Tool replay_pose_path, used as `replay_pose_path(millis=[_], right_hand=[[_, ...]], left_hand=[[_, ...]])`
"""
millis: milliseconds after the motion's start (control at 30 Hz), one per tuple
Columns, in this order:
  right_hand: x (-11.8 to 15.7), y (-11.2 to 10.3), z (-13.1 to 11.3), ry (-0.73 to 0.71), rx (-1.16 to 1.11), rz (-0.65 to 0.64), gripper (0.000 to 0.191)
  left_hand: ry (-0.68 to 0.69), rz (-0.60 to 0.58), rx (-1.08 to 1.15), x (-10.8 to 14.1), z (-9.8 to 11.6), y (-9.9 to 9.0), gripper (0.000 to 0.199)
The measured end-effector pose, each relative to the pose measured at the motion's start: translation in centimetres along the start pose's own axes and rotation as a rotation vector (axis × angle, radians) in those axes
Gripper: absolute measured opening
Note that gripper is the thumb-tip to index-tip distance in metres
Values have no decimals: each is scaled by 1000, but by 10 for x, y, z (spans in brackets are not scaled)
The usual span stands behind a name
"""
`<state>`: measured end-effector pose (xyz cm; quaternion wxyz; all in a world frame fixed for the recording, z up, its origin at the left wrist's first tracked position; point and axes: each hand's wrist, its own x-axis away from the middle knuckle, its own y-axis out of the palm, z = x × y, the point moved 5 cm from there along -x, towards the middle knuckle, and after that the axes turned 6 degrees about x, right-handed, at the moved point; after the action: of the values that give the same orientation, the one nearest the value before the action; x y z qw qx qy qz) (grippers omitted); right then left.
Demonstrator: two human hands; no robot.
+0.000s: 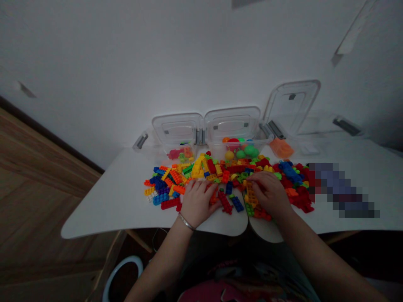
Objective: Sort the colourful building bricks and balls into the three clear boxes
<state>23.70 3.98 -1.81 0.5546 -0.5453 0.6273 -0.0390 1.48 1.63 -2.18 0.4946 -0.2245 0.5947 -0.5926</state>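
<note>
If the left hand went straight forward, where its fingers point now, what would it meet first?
The left hand would probably meet the yellow bricks just ahead, though depth is unclear.

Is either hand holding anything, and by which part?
It cannot be told: the right hand is at a yellow piece, near its upper end; the left hand is by a partly hidden orange piece. No grip shows clearly.

A silvery bracelet (187, 222) (a thin, rounded one); dark clothing (209, 291), partly pink.
</note>
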Motion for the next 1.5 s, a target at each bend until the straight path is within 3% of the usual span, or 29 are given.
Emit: replay_pose_path(millis=[367, 467, 600, 733, 1033, 1233, 1500], right_hand=[[0, -1, -1, 4, 5, 4, 19], [0, -2, -2, -7, 14, 9, 18], [0, -1, -2, -6, 7, 12, 19], [0, -1, -1, -22, 10, 22, 18], [0, -1, -2, -24, 14, 28, 17], [-1, -1, -2, -41, 40, 18, 16], [-2, 0, -2, -34, 37, 0, 16]], left_hand=[[-38, 173, 190, 2, -10, -5, 51], [-97, 267, 398, 3, -18, -10, 55], [-276, 465, 798, 1, -41, -21, 33], [-378, 583, 941, -9, -66, -38, 27], [-355, 862, 885, -44, -116, -93, 39], [-344, 813, 623, -83, -147, -109, 34], [-536, 465, 250, -112, -166, -101, 30]])
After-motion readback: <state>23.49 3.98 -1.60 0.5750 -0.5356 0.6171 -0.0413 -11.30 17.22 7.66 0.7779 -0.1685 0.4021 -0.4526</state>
